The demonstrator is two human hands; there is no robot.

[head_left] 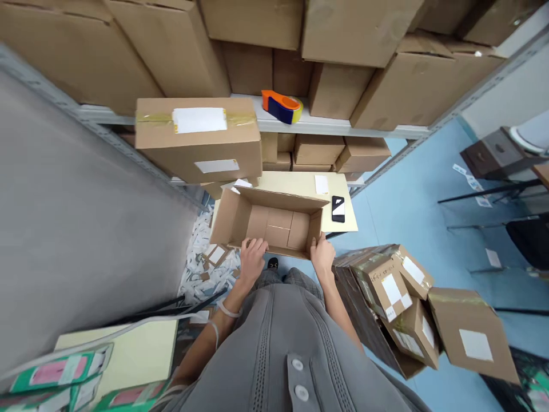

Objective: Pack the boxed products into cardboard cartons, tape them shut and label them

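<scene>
An open, empty cardboard box [274,224] lies on a small pale yellow table [300,184] in front of me. My left hand [252,258] grips the box's near edge on the left, fingers curled over the rim. My right hand [321,252] holds the near right corner, fingers wrapped round the side flap. A black phone [338,208] lies on the table just right of the box, and a white slip of paper [321,183] lies behind it.
A sealed box with a white label [198,137] sits on the shelf edge at upper left. An orange and blue tape dispenser [282,106] rests on the shelf. Several taped boxes [412,303] are piled at lower right. Paper scraps [201,269] litter the floor left.
</scene>
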